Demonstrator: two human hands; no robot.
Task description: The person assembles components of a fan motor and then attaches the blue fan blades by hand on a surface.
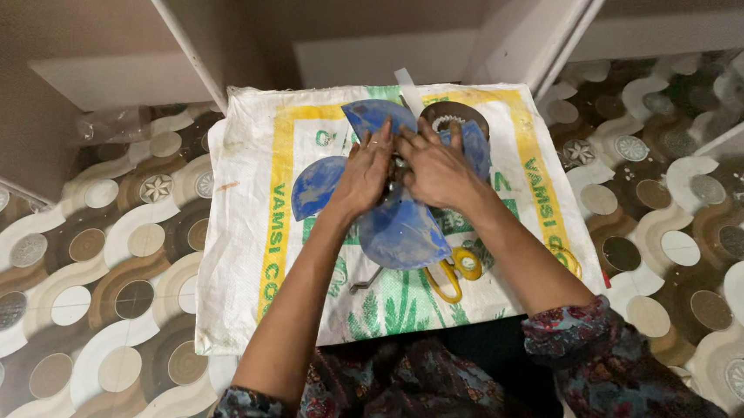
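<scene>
A blue plastic fan blade set [401,229] with several rounded blades lies on a white woven sack [245,270]. My left hand [364,176] and my right hand [437,169] meet over its hub, fingers curled onto the centre. What the fingertips grip is hidden beneath them. A dark round part with a pale toothed ring [453,118] sits just beyond my right hand.
Yellow-handled scissors [453,273] lie on the sack under the nearest blade, with a thin dark metal tool [365,281] to their left. The sack rests on a patterned brown-and-white floor [72,291]. White shelf frames [551,22] stand behind.
</scene>
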